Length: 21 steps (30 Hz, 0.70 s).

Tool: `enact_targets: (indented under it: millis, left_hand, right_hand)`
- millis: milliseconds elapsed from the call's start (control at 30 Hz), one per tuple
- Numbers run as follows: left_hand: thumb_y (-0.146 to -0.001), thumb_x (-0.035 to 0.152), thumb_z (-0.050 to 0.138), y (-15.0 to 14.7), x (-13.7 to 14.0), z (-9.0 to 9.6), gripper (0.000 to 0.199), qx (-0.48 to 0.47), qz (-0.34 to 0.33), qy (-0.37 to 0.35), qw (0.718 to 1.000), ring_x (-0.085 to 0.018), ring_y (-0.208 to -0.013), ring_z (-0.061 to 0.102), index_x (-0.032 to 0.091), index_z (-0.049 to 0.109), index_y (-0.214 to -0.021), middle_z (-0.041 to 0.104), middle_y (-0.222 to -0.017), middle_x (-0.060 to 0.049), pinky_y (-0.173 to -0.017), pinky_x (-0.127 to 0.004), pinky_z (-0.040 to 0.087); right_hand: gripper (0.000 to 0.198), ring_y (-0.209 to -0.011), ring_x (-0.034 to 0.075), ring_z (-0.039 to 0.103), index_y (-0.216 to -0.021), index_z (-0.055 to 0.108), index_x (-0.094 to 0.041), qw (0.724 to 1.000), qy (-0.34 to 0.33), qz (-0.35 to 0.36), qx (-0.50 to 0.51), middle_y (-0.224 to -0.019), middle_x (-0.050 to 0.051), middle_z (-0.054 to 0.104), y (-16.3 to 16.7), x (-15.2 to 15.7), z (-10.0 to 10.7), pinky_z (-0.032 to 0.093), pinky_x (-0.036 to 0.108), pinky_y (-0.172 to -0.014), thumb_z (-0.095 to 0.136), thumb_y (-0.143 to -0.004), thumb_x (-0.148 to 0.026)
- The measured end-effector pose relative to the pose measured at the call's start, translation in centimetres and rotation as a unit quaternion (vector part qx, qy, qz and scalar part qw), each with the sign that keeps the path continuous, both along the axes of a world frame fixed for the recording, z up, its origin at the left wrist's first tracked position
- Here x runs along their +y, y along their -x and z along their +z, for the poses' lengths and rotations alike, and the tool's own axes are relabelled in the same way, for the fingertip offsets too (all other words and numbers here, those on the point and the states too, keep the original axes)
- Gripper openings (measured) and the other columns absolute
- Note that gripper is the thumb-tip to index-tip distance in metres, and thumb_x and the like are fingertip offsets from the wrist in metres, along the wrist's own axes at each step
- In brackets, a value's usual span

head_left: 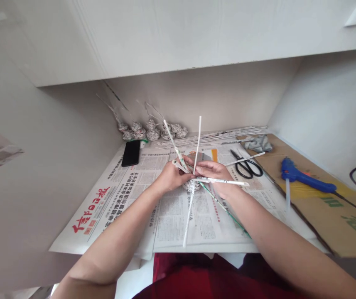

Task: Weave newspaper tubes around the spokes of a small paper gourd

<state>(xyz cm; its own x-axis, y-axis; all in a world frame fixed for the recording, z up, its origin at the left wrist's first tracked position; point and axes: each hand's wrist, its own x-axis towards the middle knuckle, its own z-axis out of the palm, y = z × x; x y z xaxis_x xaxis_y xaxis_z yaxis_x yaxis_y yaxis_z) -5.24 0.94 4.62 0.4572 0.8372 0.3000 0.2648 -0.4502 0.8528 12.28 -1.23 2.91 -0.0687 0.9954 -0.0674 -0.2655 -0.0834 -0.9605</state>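
Between my hands is a small woven paper piece (191,185), with several rolled newspaper strips fanning out from it. One white strip (198,137) stands upright, another strip (227,181) points right, and one more strip (187,220) hangs toward me. My left hand (176,174) is closed around the left side of the weave and the bases of strips there. My right hand (212,171) pinches at the right side, fingertips near the upright strip's base. A green-tinged strip (224,207) runs down under my right forearm. My fingers partly hide the weave.
Newspaper (128,199) covers the table. Black scissors (248,166) lie right of my hands; a blue glue gun (308,178) rests on cardboard (321,224). A black phone (131,153), several woven gourd shapes (153,131) and long paper rolls (215,136) sit toward the back, beneath an overhanging panel (196,37).
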Motion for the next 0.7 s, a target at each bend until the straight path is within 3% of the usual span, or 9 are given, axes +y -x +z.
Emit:
enact_targets:
  millis: [133, 233, 433, 700]
  left_hand:
    - [-0.069, 0.026, 0.076, 0.0, 0.5, -0.6, 0.041, -0.027, 0.011, 0.029, 0.999, -0.017, -0.072, 0.067, 0.012, 0.063, -0.106, 0.072, -0.080, -0.005, -0.067, -0.026, 0.051]
    - [-0.072, 0.030, 0.074, 0.1, 0.9, -1.2, 0.027, -0.022, 0.015, 0.033, 0.999, -0.017, -0.076, 0.067, 0.012, 0.069, -0.092, 0.073, -0.084, -0.007, -0.070, -0.026, 0.051]
    - [-0.071, 0.029, 0.073, 0.4, 1.2, -1.6, 0.022, -0.025, 0.045, 0.024, 0.998, -0.017, -0.073, 0.066, 0.012, 0.073, -0.086, 0.074, -0.081, -0.005, -0.068, -0.024, 0.050]
    - [-0.069, 0.021, 0.073, 0.0, 0.8, -1.5, 0.018, -0.033, 0.060, 0.033, 0.997, -0.016, -0.070, 0.066, 0.012, 0.074, -0.084, 0.074, -0.080, -0.005, -0.065, -0.023, 0.050]
  right_hand:
    - [0.039, -0.074, 0.019, 0.068, -0.101, 0.070, -0.021, 0.999, -0.024, 0.024, -0.013, -0.082, 0.003, 0.074, -0.2, 0.2, -0.2, 0.051, 0.033, -0.070, 0.078, -0.065, -0.034]
    - [0.039, -0.084, 0.020, 0.068, -0.107, 0.068, -0.022, 0.996, -0.040, 0.059, -0.046, -0.091, 0.005, 0.074, -0.6, 0.1, 0.2, 0.051, 0.033, -0.073, 0.073, -0.069, -0.029]
    - [0.030, -0.084, 0.018, 0.066, -0.095, 0.065, -0.020, 0.990, -0.093, 0.054, -0.090, -0.090, 0.004, 0.072, -0.7, -0.4, 1.0, 0.050, 0.032, -0.075, 0.069, -0.065, -0.017]
    - [0.023, -0.066, 0.015, 0.060, -0.082, 0.065, -0.019, 0.978, -0.115, -0.021, -0.175, -0.074, 0.001, 0.067, -0.2, -0.1, 0.3, 0.046, 0.028, -0.062, 0.074, -0.069, -0.036]
